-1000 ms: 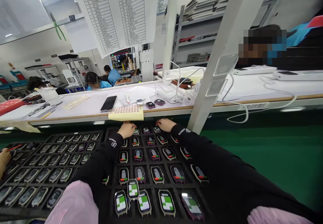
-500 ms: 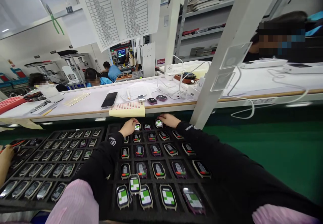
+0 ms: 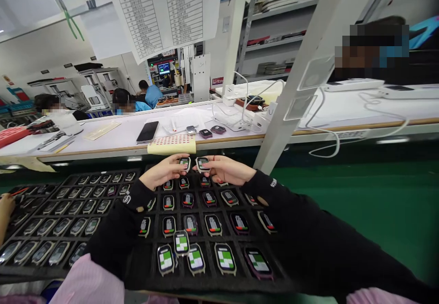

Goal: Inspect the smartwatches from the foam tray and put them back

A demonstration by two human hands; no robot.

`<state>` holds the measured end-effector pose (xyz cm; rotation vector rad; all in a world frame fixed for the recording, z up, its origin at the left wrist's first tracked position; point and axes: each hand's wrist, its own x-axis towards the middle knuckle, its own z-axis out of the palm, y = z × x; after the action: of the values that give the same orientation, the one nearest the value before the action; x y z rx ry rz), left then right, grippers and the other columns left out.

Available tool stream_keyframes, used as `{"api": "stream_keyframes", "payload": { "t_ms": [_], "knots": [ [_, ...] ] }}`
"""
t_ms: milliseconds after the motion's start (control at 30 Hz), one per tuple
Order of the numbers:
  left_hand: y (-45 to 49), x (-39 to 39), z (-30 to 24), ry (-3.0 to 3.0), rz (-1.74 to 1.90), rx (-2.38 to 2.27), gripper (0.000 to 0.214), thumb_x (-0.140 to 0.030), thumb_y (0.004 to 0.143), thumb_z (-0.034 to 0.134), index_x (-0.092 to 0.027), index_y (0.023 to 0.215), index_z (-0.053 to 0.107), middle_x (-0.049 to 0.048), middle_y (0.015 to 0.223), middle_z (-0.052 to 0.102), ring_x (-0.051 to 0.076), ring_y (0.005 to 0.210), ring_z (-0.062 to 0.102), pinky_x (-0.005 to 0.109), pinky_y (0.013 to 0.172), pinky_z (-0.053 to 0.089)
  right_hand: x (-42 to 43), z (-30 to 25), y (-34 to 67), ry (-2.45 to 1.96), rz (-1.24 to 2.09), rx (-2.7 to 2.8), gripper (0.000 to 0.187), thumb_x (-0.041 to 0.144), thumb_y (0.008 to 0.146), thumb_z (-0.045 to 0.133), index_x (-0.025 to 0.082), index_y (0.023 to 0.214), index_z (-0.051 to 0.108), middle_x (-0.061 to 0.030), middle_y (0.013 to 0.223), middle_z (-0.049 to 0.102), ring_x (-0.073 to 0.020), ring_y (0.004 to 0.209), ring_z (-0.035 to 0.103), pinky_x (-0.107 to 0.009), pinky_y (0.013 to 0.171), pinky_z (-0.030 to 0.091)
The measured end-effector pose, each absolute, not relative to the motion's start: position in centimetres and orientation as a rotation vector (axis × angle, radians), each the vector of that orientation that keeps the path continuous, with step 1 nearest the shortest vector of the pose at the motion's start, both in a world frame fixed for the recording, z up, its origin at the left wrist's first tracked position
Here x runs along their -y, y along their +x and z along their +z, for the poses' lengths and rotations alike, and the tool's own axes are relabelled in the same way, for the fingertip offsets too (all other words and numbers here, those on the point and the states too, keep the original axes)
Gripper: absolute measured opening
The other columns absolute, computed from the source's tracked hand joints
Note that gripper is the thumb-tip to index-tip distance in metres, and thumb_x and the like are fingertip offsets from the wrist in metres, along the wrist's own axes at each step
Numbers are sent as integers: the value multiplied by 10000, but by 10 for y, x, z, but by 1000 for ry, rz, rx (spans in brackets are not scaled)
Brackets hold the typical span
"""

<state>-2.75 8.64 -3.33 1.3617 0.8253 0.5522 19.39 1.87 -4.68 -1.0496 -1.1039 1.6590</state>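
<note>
My left hand (image 3: 164,170) pinches a smartwatch case (image 3: 185,163) with a light frame and no strap. A second light-framed smartwatch case (image 3: 202,163) is in the fingers of my right hand (image 3: 228,170). The two cases are held up side by side, a small gap apart, over the far edge of a black foam tray (image 3: 156,267). Several more strapless watches sit in the tray's compartments, some showing green and white screens, others dark ones with red and green at the bottom. One loose watch (image 3: 181,243) rests across two others in the nearest row.
A second tray (image 3: 68,265) of watches lies to the left, with a co-worker's hand (image 3: 6,208) beyond it. Behind is a white bench with a phone (image 3: 147,132), a yellow sticker sheet (image 3: 171,146) and dark watches (image 3: 206,133). A slanted post (image 3: 291,80) stands right of centre.
Both hands have lifted watches out of the tray's far row and brought them closer together. My right hand has moved left, and the view has shifted slightly.
</note>
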Motion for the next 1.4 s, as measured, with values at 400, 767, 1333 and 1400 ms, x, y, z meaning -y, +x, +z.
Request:
{"api": "stream_keyframes", "payload": {
  "t_ms": [400,767,1333,1400],
  "knots": [
    [-30,-46,39,1531,1197,-580,378,-305,932,619,-291,1309,648,46,1051,617,97,789,617,162,562,419,-15,25,166,-866,1300,1062,134,293,986,534,175,1032,579,-105,1011,715,-114,605,552,-161,377,340],
    [-9,-26,21,1667,1215,-671,398,-219,927,598,-276,1319,631,38,1117,688,113,821,652,193,659,489,-11,2,174,-875,1112,1214,526,501,732,816,185,1090,594,5,776,581,-88,551,457,-151,364,314],
    [-4,-33,13,1640,1242,-596,318,-274,935,630,-274,1249,682,39,1102,722,101,788,666,154,555,454,-8,6,180,-777,1169,1203,443,456,743,820,176,1039,648,-18,847,595,-111,613,524,-162,361,365],
    [-4,-34,12,1646,1260,-592,315,-287,923,658,-276,1236,683,37,1124,721,106,786,668,156,531,449,-8,5,180,-775,1140,1233,451,481,763,820,175,1047,648,-16,825,590,-114,609,523,-164,361,368]
  ]
}}
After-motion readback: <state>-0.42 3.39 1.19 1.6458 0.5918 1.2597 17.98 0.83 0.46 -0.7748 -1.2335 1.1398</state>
